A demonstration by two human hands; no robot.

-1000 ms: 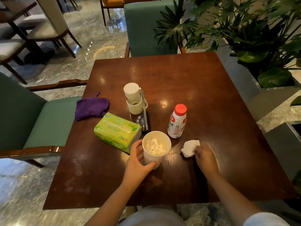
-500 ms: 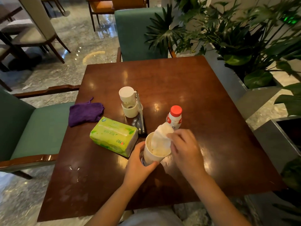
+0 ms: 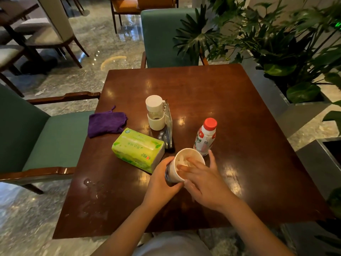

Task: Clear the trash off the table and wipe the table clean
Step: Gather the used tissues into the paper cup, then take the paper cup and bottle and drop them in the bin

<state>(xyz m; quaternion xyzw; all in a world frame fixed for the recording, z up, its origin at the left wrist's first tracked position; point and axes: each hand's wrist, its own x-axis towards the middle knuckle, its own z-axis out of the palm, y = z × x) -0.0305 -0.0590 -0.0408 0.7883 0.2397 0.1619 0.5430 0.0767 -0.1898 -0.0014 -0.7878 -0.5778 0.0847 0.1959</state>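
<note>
Left hand grips cup; right fingers press tissue inside. Bottle beyond fingertips, spill left: uncleared, I judge.

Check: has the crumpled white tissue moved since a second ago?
Yes. It went from the table right of the paper cup into the cup, pressed down by the right hand.
</note>
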